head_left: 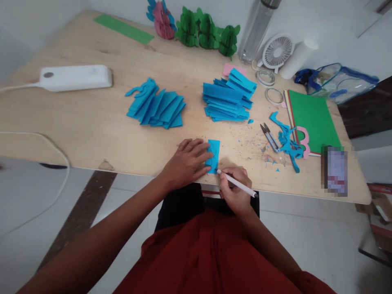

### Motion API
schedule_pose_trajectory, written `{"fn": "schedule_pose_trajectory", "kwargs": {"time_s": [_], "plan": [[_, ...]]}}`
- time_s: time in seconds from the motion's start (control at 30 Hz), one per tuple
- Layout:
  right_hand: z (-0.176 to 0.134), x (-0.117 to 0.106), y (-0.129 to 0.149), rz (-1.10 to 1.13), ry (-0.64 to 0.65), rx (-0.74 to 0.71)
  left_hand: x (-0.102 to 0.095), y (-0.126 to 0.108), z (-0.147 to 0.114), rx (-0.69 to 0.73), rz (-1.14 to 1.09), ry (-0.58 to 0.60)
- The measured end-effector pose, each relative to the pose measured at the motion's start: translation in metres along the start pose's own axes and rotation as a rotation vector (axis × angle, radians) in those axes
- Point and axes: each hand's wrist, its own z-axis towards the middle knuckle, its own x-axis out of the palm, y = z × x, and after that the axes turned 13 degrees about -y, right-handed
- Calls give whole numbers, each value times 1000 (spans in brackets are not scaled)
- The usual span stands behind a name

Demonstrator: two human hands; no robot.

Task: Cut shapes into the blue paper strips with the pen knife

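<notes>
A small blue paper strip (215,153) lies at the table's front edge, with dark curved lines drawn on it. My left hand (187,163) rests flat with fingers spread, its fingertips on the strip's left side. In my right hand (237,190) is a white pen (240,185), its tip at the strip's lower right corner. Beyond the hands sit two piles of blue folded paper, a left pile (162,107) and a right pile (228,98). Thread snips (270,138) lie to the right, beside blue paper scraps (288,141).
Along the back stand green paper decorations (206,32), a pink and blue one (164,20), a small fan (277,51) and tape rolls (274,96). Green paper sheets (315,118), a pink cutout (303,143) and a blurred phone (337,169) are at right; a white power strip (76,77) is left.
</notes>
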Motion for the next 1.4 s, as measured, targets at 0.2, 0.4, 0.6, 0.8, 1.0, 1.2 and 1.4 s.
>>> {"fn": "schedule_pose_trajectory", "kwargs": {"time_s": [0.2,0.4,0.6,0.8,1.0,1.2,1.4], "plan": [[-1,1,-2,-3,-8,20,-1,-1,1,-1,4,14],[-2,2,-3,0,14,45,-1,-1,1,-3,-4,16],[-3,5,-4,-32,-13,13,0,-1,0,1,2,11],[-5,7,-6,-34,-13,-4,-1,0,0,10,-2,0],[-8,10,-10,-48,-19,-10,-1,-1,0,6,1,2],[-6,7,-6,26,-42,76,1,-1,0,4,-6,-6],[-2,-8,-7,181,1,131,2,-1,0,32,27,-19]]}}
